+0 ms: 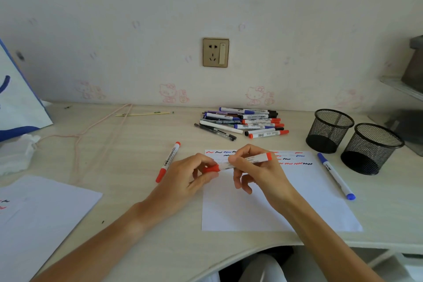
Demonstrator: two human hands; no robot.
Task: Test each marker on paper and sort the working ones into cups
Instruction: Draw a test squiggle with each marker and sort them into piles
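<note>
Marker in hand: red marker is held level above the top part of the test paper, between both hands.
Long axis: runs left to right, rising slightly toward the right; red cap at the left end, red tail plug at the right end.
Left hand: cap end is pinched between thumb and curled fingers; cap appears seated, though a hairline gap cannot be ruled out.
Right hand: white barrel is pinched between thumb and forefinger, just beside the left hand's grip; the other fingers hang curled beneath, holding nothing.
Key relation: the two grips sit side by side on one axis, so the coming move is judged to be a straight pull apart along that axis. Cap goes left, barrel goes right.
Nearer hand for writing: the right, already over the scribbled rows on the paper.
Mesh cups: two are set well to the right of the right hand, past the paper's far corner; both look empty.
Untested pile: lies beyond both hands, near the wall.
Loose markers: a red marker on desk lies just left of the left hand; a blue marker lies right of the right hand, along the paper's edge.
Stage: judged early, with no markers sorted.
</note>
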